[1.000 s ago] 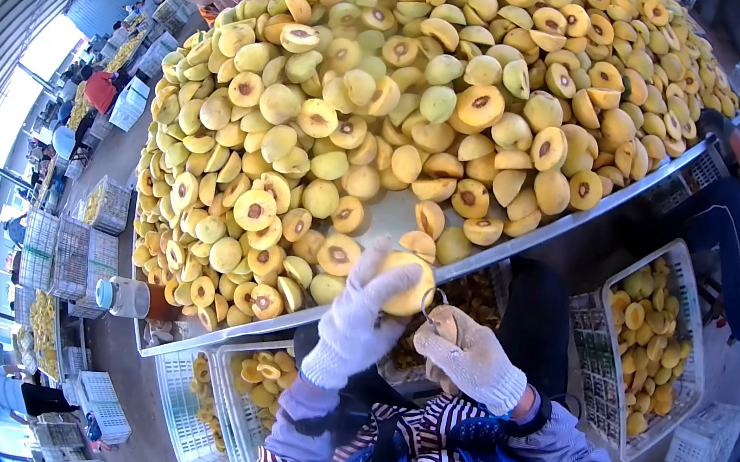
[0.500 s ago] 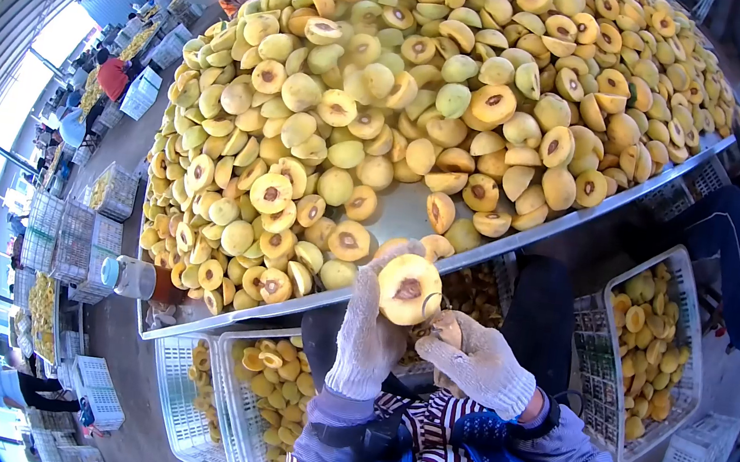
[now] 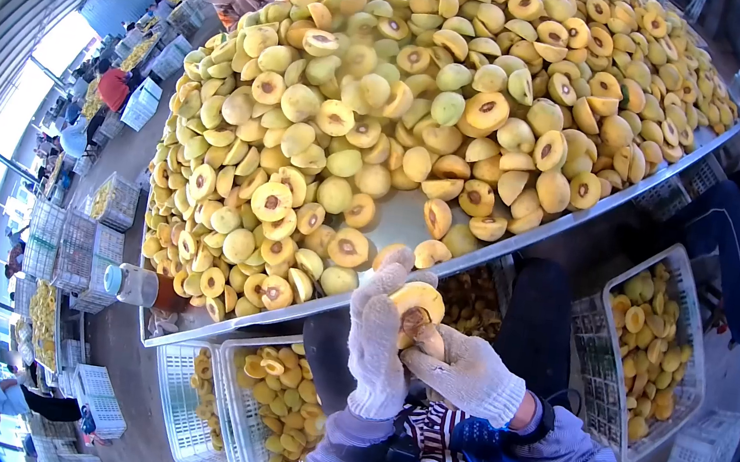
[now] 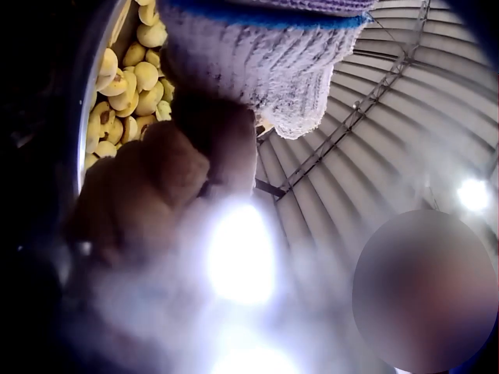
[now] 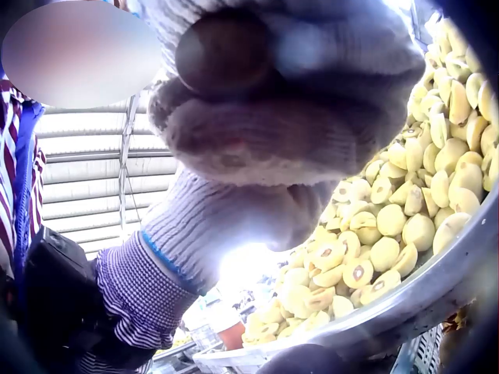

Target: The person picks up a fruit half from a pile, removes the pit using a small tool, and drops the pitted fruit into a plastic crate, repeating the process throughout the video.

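My gloved left hand (image 3: 376, 349) holds a yellow peach half (image 3: 421, 301) just off the near table edge, its cut face with the brown pit hollow turned toward my right hand. The gloved right hand (image 3: 472, 375) grips the wooden handle (image 3: 432, 342) of a pitting tool. The tool's wire loop, visible earlier, is now hidden at the brown centre of the peach half. In the right wrist view, the dark round end of the handle (image 5: 222, 51) shows within the gloved fingers. The left wrist view is mostly glare and shadow around a glove cuff (image 4: 249, 66).
A metal-edged table (image 3: 570, 206) bears a big heap of peach halves (image 3: 348, 116). White crates with peach halves stand below left (image 3: 227, 390) and right (image 3: 693, 367). A jar (image 3: 137, 284) stands at the table's left corner. Other people are at left, across and right.
The peach half first turned its cut face up, then tilted toward the right hand. The tool has moved from its edge to its centre, and the loop has gone out of sight.
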### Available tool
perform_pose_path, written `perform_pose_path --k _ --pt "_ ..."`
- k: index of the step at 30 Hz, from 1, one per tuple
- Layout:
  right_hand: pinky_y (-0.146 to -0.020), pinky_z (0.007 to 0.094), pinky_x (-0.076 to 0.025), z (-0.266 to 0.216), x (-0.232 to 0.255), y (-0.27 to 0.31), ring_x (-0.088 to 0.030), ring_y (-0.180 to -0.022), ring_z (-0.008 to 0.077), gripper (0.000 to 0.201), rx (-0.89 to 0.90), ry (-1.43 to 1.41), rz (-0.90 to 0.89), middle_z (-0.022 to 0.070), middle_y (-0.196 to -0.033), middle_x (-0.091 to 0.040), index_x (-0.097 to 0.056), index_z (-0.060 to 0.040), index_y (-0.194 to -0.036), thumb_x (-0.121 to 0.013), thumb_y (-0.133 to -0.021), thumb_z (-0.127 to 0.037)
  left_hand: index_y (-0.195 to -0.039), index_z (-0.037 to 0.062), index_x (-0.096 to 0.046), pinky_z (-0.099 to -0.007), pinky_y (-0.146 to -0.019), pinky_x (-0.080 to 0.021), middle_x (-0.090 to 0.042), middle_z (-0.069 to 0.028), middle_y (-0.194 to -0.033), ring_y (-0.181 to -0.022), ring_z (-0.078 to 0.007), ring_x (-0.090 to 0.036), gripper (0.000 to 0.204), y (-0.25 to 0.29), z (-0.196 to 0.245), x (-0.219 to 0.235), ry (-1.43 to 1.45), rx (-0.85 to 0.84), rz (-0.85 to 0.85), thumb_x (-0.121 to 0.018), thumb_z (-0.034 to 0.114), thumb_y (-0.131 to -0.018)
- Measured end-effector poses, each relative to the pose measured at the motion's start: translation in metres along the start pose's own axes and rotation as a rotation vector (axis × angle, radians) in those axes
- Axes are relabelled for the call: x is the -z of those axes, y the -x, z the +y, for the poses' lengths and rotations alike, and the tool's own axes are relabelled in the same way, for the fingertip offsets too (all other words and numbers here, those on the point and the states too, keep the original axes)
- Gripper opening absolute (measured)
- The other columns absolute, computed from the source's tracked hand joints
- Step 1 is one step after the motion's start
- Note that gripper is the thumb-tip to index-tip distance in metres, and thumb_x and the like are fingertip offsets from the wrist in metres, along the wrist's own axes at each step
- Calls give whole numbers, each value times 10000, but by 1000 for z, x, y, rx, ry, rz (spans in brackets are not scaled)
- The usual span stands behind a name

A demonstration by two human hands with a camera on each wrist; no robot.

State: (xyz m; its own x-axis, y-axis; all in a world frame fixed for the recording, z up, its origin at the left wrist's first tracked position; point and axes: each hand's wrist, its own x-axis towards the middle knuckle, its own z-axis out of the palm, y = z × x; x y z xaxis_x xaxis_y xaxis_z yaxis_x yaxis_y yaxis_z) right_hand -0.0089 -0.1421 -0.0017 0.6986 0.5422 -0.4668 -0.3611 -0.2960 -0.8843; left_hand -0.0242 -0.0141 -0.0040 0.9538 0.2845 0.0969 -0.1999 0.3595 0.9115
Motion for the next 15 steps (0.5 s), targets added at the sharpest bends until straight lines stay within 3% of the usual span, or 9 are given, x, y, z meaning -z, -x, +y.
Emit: perform_pose_path --k 2,3,5,7,9,12,15 --pt "-594 268 -509 -2 1 2 -642 -621 121 384 -46 -124 -55 35 -760 -674 -624 -60 -1104 -657 -929 -400 -1380 -24 -470 -378 -996 -485 -487 -174 -1430 -1188 -274 -588 482 1 4 -5 -69 -44 -4 -498 318 -1042" --pt "-546 206 -461 -14 3 9 -578 -608 44 304 -94 -277 -100 -32 -731 -627 -636 -81 -1072 -669 -938 -352 -1365 -27 -486 -372 -990 -487 -501 -178 -1418 -1172 -268 -597 464 0 7 -4 -100 -38 -12 -505 303 -1040" --pt "-506 191 -429 -12 5 11 -566 -598 30 255 -104 -431 -240 -44 -718 -608 -638 -105 -1047 -677 -936 -331 -1280 -43 -567 -354 -969 -495 -583 -186 -1322 -1132 -245 -620 397 -2 14 -4 -111 33 -11 -518 265 -1035" --pt "-419 189 -349 -9 6 11 -508 -520 23 244 -126 -588 -386 -48 -645 -549 -640 -122 -967 -674 -938 -361 -1231 -35 -594 -327 -874 -533 -615 -177 -1259 -1032 -236 -656 454 -12 20 6 -189 116 -117 -541 360 -1015" --pt "-388 199 -323 -17 12 12 -472 -468 31 283 -197 -480 -415 -46 -605 -529 -631 -107 -918 -669 -936 -386 -1166 -32 -633 -319 -795 -555 -656 -166 -1164 -942 -236 -678 467 -16 19 8 -215 146 -159 -581 398 -991" --pt "-363 213 -302 -11 15 13 -434 -410 50 328 -234 -540 -522 -40 -551 -498 -620 -85 -863 -663 -933 -403 -1114 -46 -654 -407 -912 -517 -703 -161 -1063 -1017 -275 -672 338 -16 9 17 -397 -171 -218 -550 257 -1009" --pt "-333 221 -295 -6 13 14 -411 -366 69 306 -254 -636 -567 -15 -524 -488 -617 -42 -846 -655 -940 -331 -1075 -42 -666 -431 -894 -516 -708 -182 -997 -1008 -290 -667 375 -17 7 14 -543 -425 -236 -547 307 -1005"
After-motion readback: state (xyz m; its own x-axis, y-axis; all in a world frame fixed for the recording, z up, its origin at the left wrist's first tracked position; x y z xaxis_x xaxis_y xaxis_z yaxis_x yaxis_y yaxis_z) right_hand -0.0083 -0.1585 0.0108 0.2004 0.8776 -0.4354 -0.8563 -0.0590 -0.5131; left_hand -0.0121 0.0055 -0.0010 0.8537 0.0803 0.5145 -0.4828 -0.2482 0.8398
